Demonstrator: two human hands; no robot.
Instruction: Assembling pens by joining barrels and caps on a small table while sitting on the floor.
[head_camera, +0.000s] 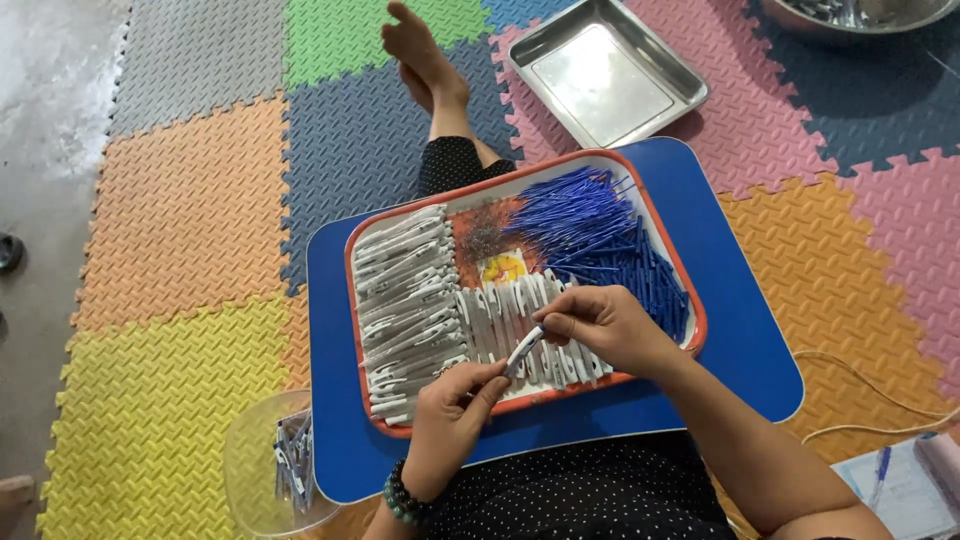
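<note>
Head view: the left hand (450, 415) and the right hand (600, 325) meet over the near edge of an orange-rimmed tray (655, 215). Both pinch one white pen barrel (524, 348) between thumb and fingertips. The left hand grips its lower end, the right hand its upper end. The long axis of the barrel runs diagonally, from the left hand up and away toward the right hand. Both hands are equally close to it, since each holds one end.

Directly beyond the hands, white pen barrels (520, 320) lie in a row across the near part of the tray. Farther left of the left hand, a second stack of white barrels (405, 305) fills the tray's left side. Beyond the right hand lies a heap of blue refills (600, 235). The tray rests on a blue lap worktop (745, 330).

Beside the left wrist stands a clear plastic container (265, 465) holding assembled pens. Well beyond the tray, an empty steel tray (605, 70) sits on the coloured foam floor mat (190, 210). Nothing lies between the hands and the tray contents.
</note>
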